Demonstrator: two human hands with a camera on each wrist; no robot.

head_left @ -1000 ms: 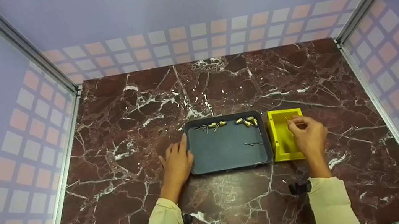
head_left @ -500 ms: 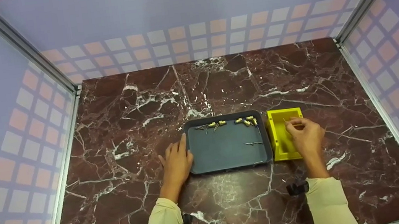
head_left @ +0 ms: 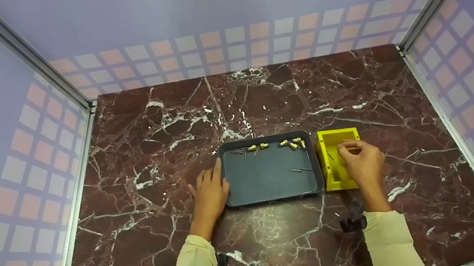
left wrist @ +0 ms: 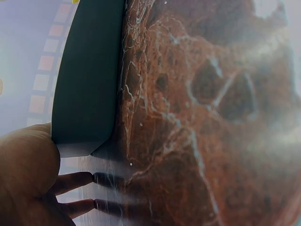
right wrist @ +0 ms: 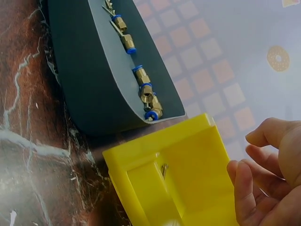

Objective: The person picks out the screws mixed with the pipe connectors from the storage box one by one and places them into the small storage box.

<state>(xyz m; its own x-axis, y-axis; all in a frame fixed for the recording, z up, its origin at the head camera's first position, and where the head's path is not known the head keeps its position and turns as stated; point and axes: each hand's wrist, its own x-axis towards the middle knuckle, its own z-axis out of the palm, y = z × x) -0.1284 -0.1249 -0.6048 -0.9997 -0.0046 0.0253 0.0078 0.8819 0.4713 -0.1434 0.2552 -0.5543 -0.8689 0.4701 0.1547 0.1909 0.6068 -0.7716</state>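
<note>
My left hand (head_left: 210, 193) rests against the left side of a dark grey tray (head_left: 266, 181), its fingers fairly straight. Over a yellow bin (head_left: 325, 162), to the tray's right, is my right hand (head_left: 365, 162). Its fingers are loosely bent, and in the right wrist view thumb and forefinger stand apart with nothing between them. A small screw (right wrist: 163, 169) shows inside the bin, clear of the fingertips. Brass fittings with blue rings (right wrist: 142, 75) lie along the tray's far side. Several screws (head_left: 238, 152) lie at its far left, others (head_left: 300, 170) near its right wall.
The tray and bin stand side by side on a dark red marble-patterned table (head_left: 251, 103). Pale purple panels with pink and white squares (head_left: 234, 46) enclose the back and both sides. A black strap piece (head_left: 353, 224) sits by the right cuff.
A second ago my right fingertips pinched the small screw; now it is apart from them, inside the yellow bin. That hand shifted slightly left. The left hand stays in place.
</note>
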